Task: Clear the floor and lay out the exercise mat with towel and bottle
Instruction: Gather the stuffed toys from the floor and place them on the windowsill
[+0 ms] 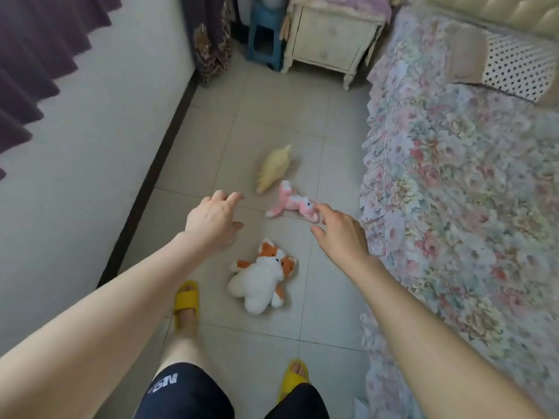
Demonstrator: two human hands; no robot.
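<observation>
Step in hand: clearing the floor (pixel 272 110). No mat, towel or bottle in view, so the layout part is judged not yet begun.

Three soft toys lie on the tiles between the wall at left and the bed (pixel 459 189) at right. Yellow toy (pixel 273 167) farthest; long axis runs near-left to far-right, narrow tip pointing far. Pink toy (pixel 292 204) just near of it, nearly touching; long axis roughly left to right, head at the right end. White-and-orange toy (pixel 263 278) nearest, just ahead of the yellow slippers; body lies near to far, head at the far end.

Left hand (pixel 211 220) reaches out above the tiles, left of the pink toy; fingers loosely spread and curled, holding nothing. Right hand (pixel 340 234) reaches toward the pink toy's head; fingers spread, empty. Whether the fingertips touch the toy cannot be told.

Next move, as judged: lower the hands, close on the toys one per hand, carry them off the floor. Soft bodies should squash easily under a loose grip.
</observation>
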